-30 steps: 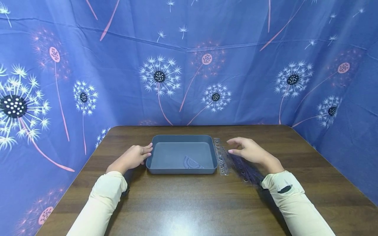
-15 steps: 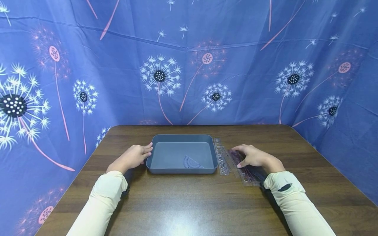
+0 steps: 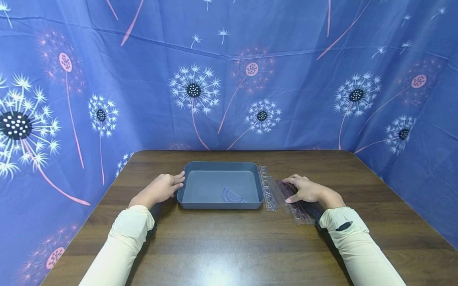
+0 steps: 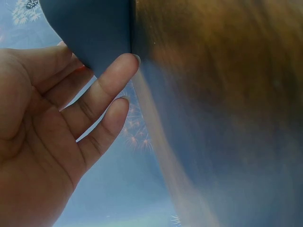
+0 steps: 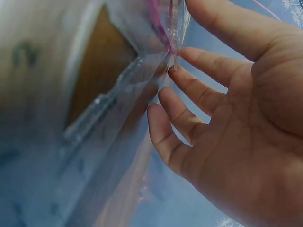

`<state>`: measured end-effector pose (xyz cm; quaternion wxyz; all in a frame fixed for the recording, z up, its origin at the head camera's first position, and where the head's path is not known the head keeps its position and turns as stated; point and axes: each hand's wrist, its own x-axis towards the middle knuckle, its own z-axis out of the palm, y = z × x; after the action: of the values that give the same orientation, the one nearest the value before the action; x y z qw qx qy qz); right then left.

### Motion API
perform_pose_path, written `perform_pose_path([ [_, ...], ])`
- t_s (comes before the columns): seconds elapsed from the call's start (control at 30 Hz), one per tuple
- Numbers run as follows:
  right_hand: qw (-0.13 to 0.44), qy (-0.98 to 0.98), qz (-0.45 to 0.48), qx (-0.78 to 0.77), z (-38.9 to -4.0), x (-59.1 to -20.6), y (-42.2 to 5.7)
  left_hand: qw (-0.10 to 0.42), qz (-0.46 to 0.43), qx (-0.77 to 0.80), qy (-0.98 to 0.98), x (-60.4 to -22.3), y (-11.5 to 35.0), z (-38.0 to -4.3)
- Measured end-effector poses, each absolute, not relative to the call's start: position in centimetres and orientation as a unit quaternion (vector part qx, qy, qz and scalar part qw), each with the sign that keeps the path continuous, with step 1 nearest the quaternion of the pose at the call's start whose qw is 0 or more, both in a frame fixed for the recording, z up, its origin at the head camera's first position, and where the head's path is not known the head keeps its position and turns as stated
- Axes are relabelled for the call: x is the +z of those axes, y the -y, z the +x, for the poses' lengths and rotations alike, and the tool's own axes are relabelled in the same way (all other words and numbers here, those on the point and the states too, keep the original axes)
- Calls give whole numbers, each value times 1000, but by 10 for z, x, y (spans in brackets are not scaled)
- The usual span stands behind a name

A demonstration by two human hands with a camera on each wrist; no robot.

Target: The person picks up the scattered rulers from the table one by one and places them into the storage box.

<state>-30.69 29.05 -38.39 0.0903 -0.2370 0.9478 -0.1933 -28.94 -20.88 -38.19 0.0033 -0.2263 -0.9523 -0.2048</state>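
A shallow grey rectangular tray (image 3: pixel 214 186) sits on the table with a clear protractor (image 3: pixel 232 196) inside, towards its front right. My left hand (image 3: pixel 162 190) touches the tray's left wall with extended fingers; its fingertips meet the wall in the left wrist view. To the right of the tray, my right hand (image 3: pixel 307 191) pinches a purple-tinted clear ruler (image 3: pixel 297 212) between thumb and fingers, low at the table. In the right wrist view the fingertips (image 5: pixel 175 71) are at the edge of clear plastic with a pink streak. Part of the ruler is hidden under this hand.
A clear stencil ruler (image 3: pixel 268 190) with cut-out shapes lies along the tray's right side. Another clear strip (image 3: pixel 278 192) lies between it and the purple ruler. The brown wooden table (image 3: pixel 214 242) ends at a blue dandelion-patterned cloth (image 3: pixel 222 99) behind.
My right hand has come down and towards me onto the purple ruler, its thumb and fingers now at it. The left hand has stayed at the tray's left wall.
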Motion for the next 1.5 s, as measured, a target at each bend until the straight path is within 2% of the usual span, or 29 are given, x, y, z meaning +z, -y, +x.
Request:
perform_pose_path([
  [0.6,84,-946,-214,-230,-308,-385,-289,9,-229,-203,952,-382,209,-289],
  [0.9,48,-940,-210,-265,-309,-388,-289,8,-228,-207,951,-382,209,-289],
  [1.07,66,-930,-215,-291,-311,-388,-291,-2,-219,-208,953,-382,208,-290],
  [1.3,41,-938,-203,-278,-313,-383,-292,-7,-213,-208,954,-382,207,-290],
  [1.5,51,-922,-209,-322,-313,-375,-292,-11,-212,-213,954,-382,208,-291],
])
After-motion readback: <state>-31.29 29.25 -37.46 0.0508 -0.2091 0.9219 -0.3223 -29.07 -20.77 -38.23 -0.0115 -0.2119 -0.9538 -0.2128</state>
